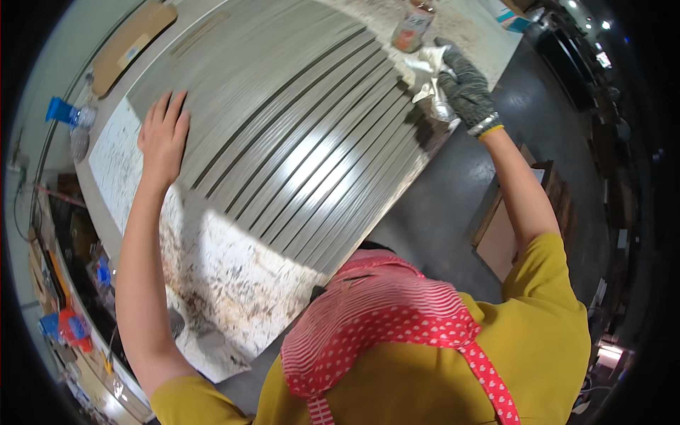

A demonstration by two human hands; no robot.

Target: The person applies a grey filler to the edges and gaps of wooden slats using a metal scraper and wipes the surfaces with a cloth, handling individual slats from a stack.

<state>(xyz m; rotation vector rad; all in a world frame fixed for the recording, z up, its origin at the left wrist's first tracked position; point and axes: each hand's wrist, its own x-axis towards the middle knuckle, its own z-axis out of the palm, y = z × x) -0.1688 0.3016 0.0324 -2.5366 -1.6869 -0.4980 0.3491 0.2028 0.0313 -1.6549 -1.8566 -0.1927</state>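
Observation:
A large grey wood-grain panel (241,92) with several long dark grooves lies on the worktable. My bare left hand (164,138) rests flat on the panel's left part, fingers stretched out and holding nothing. At the panel's far right corner is my right hand (464,85), in a dark grey knitted glove with a yellow cuff edge. Its fingers are closed on a crumpled white cloth (427,65), partly hidden by the glove. Just below the cloth is something shiny and silvery (443,108), too unclear to name. A clear bottle (413,27) with reddish contents or label stands just beyond the cloth.
A stained white sheet (230,276) covers the table's near part. Along the left lie a tan board (132,46) and a blue-capped clear bottle (78,117). Right of the table, a wooden box or frame (503,227) sits on the grey floor (425,212).

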